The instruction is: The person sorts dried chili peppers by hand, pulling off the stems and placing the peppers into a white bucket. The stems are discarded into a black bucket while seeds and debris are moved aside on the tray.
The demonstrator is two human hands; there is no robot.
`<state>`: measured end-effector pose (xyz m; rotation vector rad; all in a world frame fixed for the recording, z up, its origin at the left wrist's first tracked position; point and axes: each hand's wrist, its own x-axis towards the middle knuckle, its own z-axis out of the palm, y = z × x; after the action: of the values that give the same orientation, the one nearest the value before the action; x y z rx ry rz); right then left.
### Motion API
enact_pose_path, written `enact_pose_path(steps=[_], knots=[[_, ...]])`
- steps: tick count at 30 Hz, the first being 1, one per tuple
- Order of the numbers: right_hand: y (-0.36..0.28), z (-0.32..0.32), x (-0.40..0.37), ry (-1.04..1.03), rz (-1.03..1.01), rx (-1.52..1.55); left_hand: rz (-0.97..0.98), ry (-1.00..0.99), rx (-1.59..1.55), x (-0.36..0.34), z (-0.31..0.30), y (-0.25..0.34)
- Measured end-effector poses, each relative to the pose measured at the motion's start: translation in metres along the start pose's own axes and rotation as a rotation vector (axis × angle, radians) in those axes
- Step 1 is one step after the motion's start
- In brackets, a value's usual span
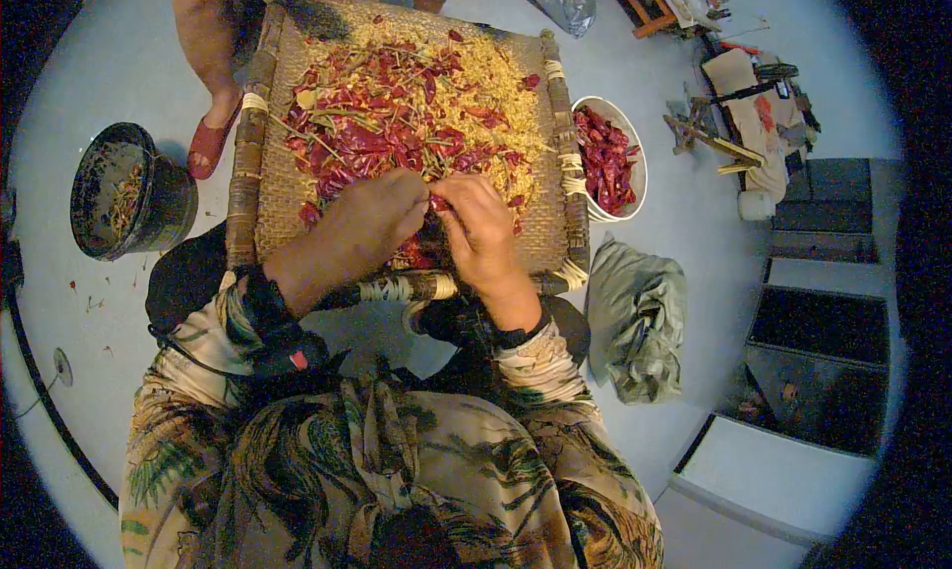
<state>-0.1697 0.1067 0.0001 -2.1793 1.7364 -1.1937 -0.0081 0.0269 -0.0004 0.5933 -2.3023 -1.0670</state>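
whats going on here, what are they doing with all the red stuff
A person sits at a woven tray heaped with dried chillies, seeds and stems. Their left hand and right hand meet at its near edge, fingers pinched on one chilli. A white bowl of red chillies stands right of the tray, a black bucket left. Another person's leg shows at the far side.

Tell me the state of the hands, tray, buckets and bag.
left hand: closed, pinching a dried chili
right hand: closed on the same dried chili
woven tray: strewn with chilies, stems, seeds
white bucket: open, holds red chilies
black bucket: open, few stems inside
green bag: crumpled on floor
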Motion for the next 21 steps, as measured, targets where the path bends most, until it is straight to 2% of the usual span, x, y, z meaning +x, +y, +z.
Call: enact_pose_path(steps=[4,7,10,13,16,19,21], knots=[[0.0,0.002,-0.001,0.013,0.029,0.029,-0.055,0.002,-0.102,0.002,-0.003,0.002],[-0.004,0.002,-0.003,0.027,0.217,0.232,-0.094,0.07,-0.283,0.005,0.002,-0.005],[-0.001,0.004,-0.009,0.028,0.438,0.43,-0.489,-0.035,-0.825,0.009,-0.005,-0.002],[-0.001,0.001,-0.008,0.027,0.442,0.429,-0.57,-0.039,-1.041,0.01,-0.014,0.001],[0.002,0.004,-0.01,0.052,0.468,0.435,-0.539,-0.026,-1.03,0.009,-0.016,0.002],[0.003,0.004,-0.009,0.078,0.478,0.44,-0.435,-0.032,-0.876,0.009,-0.01,-0.001],[0.003,0.002,-0.007,0.061,0.41,0.368,-0.373,-0.023,-0.714,0.009,-0.012,0.003]])
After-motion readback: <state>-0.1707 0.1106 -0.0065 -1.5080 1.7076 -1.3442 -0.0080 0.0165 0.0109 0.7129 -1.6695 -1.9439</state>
